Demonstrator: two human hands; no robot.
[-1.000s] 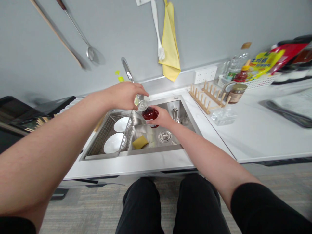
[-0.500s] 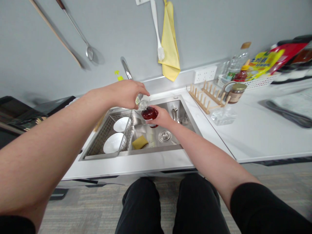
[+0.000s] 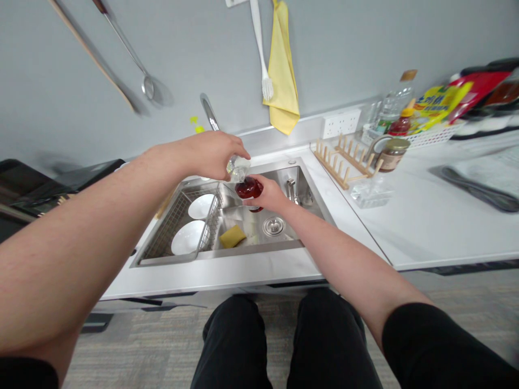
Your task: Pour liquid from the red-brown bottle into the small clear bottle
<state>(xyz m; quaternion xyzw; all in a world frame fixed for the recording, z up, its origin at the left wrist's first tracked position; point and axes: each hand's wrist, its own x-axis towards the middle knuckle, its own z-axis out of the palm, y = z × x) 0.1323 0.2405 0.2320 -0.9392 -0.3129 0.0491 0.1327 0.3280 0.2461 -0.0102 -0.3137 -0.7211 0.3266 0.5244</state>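
Left arm: extends from the lower left edge, forearm inclined up and to the right. The left hand [image 3: 217, 154] is held palm down, with the wrist bent so that the back of the hand lies nearly level. Thumb and fingers pinch a clear vessel [image 3: 238, 170] from above.

Right arm: extends from the lower right, forearm nearly straight and directed up and to the left. The right hand [image 3: 271, 193] is curled around the side of a red container [image 3: 247, 188], thumb along the upper part, fingers below.

Orientation: the red container stands near upright, its long axis leaning slightly left at the top, with the dark upper end facing the clear vessel. The clear vessel is tilted, its lower end directed toward that upper end. Whether the two touch cannot be determined.

Location: both items are above the sink [image 3: 263, 248], to the right of the wire basket [image 3: 211, 216] holding white bowls [image 3: 190, 237]. A yellow sponge [image 3: 232, 236] and the drain [image 3: 274, 226] lie nearer the front edge.
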